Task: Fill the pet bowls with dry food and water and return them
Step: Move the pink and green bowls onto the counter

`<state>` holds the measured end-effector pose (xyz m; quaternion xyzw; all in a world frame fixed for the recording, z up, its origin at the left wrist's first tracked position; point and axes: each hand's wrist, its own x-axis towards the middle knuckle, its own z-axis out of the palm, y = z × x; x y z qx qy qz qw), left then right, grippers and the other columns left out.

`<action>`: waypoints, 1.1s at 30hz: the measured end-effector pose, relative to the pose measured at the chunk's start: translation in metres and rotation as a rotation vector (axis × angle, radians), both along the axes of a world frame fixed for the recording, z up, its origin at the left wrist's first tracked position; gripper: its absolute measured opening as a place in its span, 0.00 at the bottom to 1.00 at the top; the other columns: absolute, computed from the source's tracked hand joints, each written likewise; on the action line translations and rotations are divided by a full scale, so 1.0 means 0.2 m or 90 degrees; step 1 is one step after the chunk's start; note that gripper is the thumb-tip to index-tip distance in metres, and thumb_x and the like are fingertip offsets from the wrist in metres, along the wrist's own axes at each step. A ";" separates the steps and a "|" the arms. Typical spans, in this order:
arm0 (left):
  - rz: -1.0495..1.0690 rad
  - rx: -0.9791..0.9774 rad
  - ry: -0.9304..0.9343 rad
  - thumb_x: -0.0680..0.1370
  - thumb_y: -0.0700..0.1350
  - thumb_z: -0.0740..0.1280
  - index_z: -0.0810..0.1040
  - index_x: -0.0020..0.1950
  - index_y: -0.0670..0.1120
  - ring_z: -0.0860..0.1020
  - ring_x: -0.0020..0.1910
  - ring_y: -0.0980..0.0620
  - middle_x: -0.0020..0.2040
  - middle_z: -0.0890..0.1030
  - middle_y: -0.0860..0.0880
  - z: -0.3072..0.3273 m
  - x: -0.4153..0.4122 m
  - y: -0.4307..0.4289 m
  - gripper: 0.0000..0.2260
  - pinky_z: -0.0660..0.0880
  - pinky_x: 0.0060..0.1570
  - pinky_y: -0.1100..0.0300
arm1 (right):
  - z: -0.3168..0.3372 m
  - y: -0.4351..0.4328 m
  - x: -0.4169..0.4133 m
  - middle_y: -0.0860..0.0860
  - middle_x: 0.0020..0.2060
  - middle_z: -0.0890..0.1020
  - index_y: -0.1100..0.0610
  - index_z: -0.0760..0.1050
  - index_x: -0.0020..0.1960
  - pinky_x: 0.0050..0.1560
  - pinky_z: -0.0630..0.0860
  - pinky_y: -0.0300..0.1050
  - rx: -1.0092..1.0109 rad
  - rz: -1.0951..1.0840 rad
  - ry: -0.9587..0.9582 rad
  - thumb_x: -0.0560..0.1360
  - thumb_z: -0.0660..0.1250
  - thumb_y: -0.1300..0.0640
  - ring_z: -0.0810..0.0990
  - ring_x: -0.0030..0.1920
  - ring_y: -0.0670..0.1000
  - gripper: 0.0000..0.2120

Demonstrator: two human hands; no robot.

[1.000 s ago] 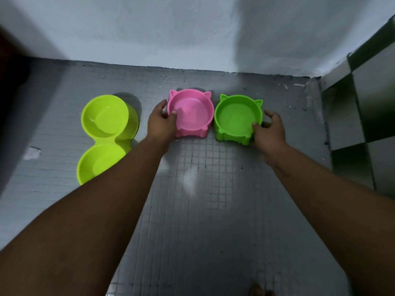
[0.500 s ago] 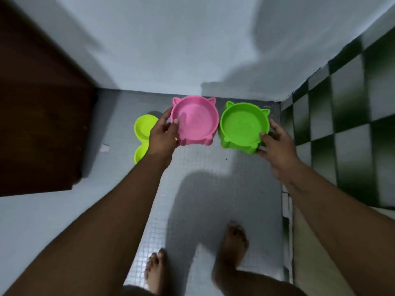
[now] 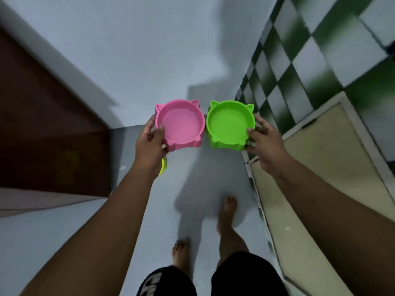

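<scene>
**Step in hand.** I judge this to be the carrying stage, before any filling. Both bowls are held up off the floor (image 3: 203,178) and both are empty: I see no food and no water in either.

**Grip.** The left hand (image 3: 149,144) grips the pink bowl (image 3: 180,123) at its near-left side, thumb hooked over the rim and fingers wrapped around the outer wall. The right hand (image 3: 265,144) grips the green bowl (image 3: 229,123) the same way at its near-right side, thumb on the rim and fingers spread behind the wall. The bowls sit side by side between the two thumbs, with their inner edges just beside each other. I cannot tell whether they touch.

**Next move.** The bowls must reach a food supply and a tap, neither of which is in view. Each is held from one side only, so they need to stay level, and more so once they are loaded.

**Materials and shapes.** Both bowls look like moulded plastic, matte, round and shallow, with a flat bottom. Each has two small pointed ears on the rim farthest from the fingers and a skirted, notched base. They should be light and rigid.

**Surroundings.**
- A yellow-green rim (image 3: 163,166) shows below the left wrist; the rest is hidden.
- A brown door (image 3: 53,135) lies beyond the left fingers.
- Green-and-white checkered tiles (image 3: 299,71) lie beyond the right fingers.
</scene>
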<state>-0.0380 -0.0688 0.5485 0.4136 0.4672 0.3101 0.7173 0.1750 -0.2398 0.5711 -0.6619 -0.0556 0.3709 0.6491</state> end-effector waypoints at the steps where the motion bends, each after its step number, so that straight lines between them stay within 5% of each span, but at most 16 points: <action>1: -0.021 0.008 0.007 0.84 0.38 0.62 0.71 0.74 0.52 0.76 0.48 0.47 0.60 0.78 0.42 0.07 -0.04 -0.06 0.20 0.81 0.35 0.57 | 0.06 -0.08 -0.06 0.46 0.54 0.81 0.50 0.71 0.70 0.38 0.83 0.45 0.010 -0.025 0.003 0.81 0.61 0.68 0.81 0.53 0.54 0.22; 9: -0.173 0.029 0.011 0.83 0.40 0.65 0.73 0.74 0.54 0.77 0.43 0.50 0.50 0.77 0.46 0.38 -0.22 -0.56 0.20 0.79 0.34 0.59 | 0.39 -0.81 -0.45 0.51 0.51 0.81 0.54 0.72 0.70 0.32 0.81 0.43 0.058 -0.205 -0.003 0.80 0.62 0.69 0.81 0.45 0.50 0.21; 13: -0.260 0.037 0.009 0.83 0.41 0.66 0.73 0.74 0.54 0.80 0.50 0.46 0.59 0.79 0.44 0.44 -0.26 -0.88 0.20 0.82 0.39 0.52 | 0.42 -1.25 -0.61 0.52 0.57 0.80 0.52 0.71 0.71 0.33 0.81 0.43 0.055 -0.258 -0.009 0.80 0.63 0.67 0.81 0.49 0.51 0.22; 19: -0.376 0.059 0.018 0.84 0.41 0.64 0.72 0.75 0.52 0.80 0.49 0.47 0.59 0.80 0.47 0.45 -0.38 -1.50 0.19 0.81 0.36 0.55 | 0.40 -1.96 -0.93 0.53 0.58 0.78 0.50 0.72 0.69 0.32 0.80 0.44 0.051 -0.358 0.010 0.80 0.63 0.68 0.80 0.50 0.53 0.22; 26: -0.490 0.027 0.019 0.84 0.41 0.63 0.71 0.76 0.52 0.80 0.51 0.46 0.61 0.79 0.47 0.40 -0.60 -2.27 0.20 0.82 0.36 0.55 | 0.30 -2.80 -1.42 0.54 0.62 0.79 0.46 0.75 0.69 0.48 0.83 0.59 0.025 -0.488 -0.012 0.79 0.65 0.65 0.81 0.59 0.61 0.23; 31: -0.640 0.015 0.034 0.83 0.41 0.65 0.72 0.75 0.52 0.79 0.61 0.39 0.67 0.77 0.45 0.35 -0.69 -2.80 0.20 0.83 0.46 0.45 | 0.29 -3.34 -1.83 0.54 0.66 0.77 0.48 0.74 0.71 0.33 0.81 0.44 0.014 -0.641 0.012 0.80 0.63 0.68 0.80 0.54 0.57 0.23; 33: -0.699 0.015 0.032 0.83 0.40 0.64 0.73 0.73 0.53 0.80 0.60 0.40 0.67 0.77 0.45 0.33 -0.70 -3.01 0.19 0.82 0.44 0.47 | 0.27 -3.53 -1.99 0.54 0.64 0.79 0.49 0.74 0.70 0.36 0.83 0.48 0.018 -0.709 0.014 0.80 0.63 0.68 0.82 0.54 0.57 0.23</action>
